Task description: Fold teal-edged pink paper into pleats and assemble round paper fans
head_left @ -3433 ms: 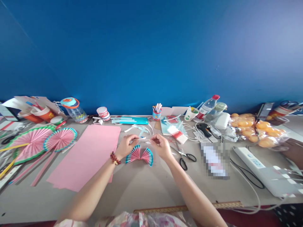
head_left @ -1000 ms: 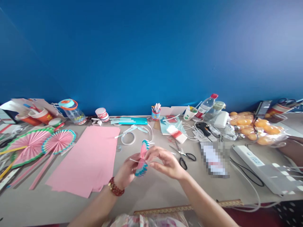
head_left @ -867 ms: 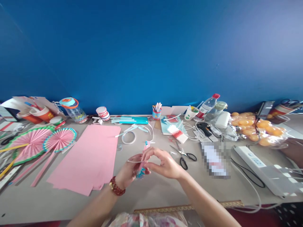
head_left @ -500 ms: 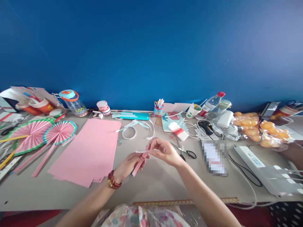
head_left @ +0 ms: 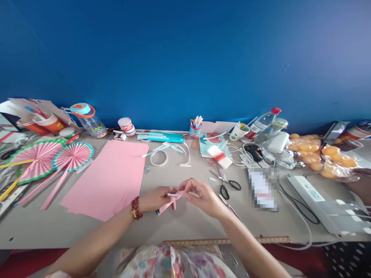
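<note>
A narrow folded pink paper strip (head_left: 167, 206) slants between my two hands, above the near middle of the table. My left hand (head_left: 158, 199), with a red bead bracelet at the wrist, is closed around it. A thin white strip (head_left: 173, 195) lies across the top of the pink paper. My right hand (head_left: 201, 196) pinches with thumb and forefinger at the upper end, where the pink and white meet; its fingertips partly hide what they grip. Black-handled scissors (head_left: 224, 181) lie to the right of my right hand. Left of my hands is a stack of pink paper sheets (head_left: 107, 173).
Pink pleated paper fans (head_left: 74, 160) lie at the left near a water bottle (head_left: 91, 123). White thin tubing (head_left: 159, 158), a string-wound card (head_left: 220, 156) and a glue gun (head_left: 255, 152) are further back. A power strip (head_left: 311, 199) and another person's hand (head_left: 361, 185) are at right.
My hands have shifted slightly downward and still hold the pink and white strips. The view has tilted a little, and the scissors show more fully beside my right hand.
</note>
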### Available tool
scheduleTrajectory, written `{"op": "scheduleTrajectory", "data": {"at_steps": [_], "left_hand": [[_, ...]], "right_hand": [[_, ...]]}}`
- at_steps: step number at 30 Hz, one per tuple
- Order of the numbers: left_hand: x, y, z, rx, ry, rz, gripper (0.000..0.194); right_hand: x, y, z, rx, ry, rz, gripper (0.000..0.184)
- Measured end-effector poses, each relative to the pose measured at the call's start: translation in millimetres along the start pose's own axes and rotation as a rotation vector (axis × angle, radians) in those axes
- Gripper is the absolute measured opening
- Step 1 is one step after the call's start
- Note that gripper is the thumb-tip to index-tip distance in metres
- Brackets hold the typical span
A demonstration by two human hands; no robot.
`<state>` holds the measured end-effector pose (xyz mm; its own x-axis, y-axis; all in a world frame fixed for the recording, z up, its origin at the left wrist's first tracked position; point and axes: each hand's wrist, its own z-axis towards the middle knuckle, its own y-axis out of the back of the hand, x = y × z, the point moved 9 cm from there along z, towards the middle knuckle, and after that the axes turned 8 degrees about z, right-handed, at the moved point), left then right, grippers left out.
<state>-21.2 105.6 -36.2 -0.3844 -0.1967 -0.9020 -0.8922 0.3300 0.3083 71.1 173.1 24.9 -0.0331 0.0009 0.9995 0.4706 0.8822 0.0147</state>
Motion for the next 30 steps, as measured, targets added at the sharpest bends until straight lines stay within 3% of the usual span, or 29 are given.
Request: {"op": "scheduleTrajectory", "data": {"at_steps": [3,6,11,15,18,21,24,30], "left_hand": [[-9.7,0.5,-0.5,0.027,-0.018,0.095,0.047],[-11.2,6.0,-1.0,-0.038,0.025,0.169,0.049],[-7.0,31.1,-5.7,-0.315,0.041,0.358,0.036],[4.2,30.2,-10.2,-0.262,0.043,0.503,0.019],[2.3,30.8,-21.8,-0.321,0.024,0.707,0.012],[-5.9,21.0,-35.3,-0.378,-0.041,0.831,0.004],[-11.4,1.7,-45.5,-0.396,-0.144,0.939,0.022],[0.3,-17.1,-52.9,-0.452,-0.235,1.025,0.027]], "right_hand": [[-19.8,6.1,5.0,-0.048,-0.041,0.107,0.028],[-37.9,13.7,8.5,-0.103,-0.065,0.221,0.030],[-55.2,14.7,11.1,-0.160,-0.101,0.297,0.035],[-60.8,11.6,13.9,-0.182,-0.105,0.316,0.036],[-66.3,12.5,12.3,-0.204,-0.113,0.328,0.033],[-73.5,13.1,8.7,-0.203,-0.126,0.357,0.030],[-75.1,12.5,7.9,-0.171,-0.115,0.361,0.027],[-60.6,4.6,15.3,-0.040,-0.118,0.296,0.032]]}}
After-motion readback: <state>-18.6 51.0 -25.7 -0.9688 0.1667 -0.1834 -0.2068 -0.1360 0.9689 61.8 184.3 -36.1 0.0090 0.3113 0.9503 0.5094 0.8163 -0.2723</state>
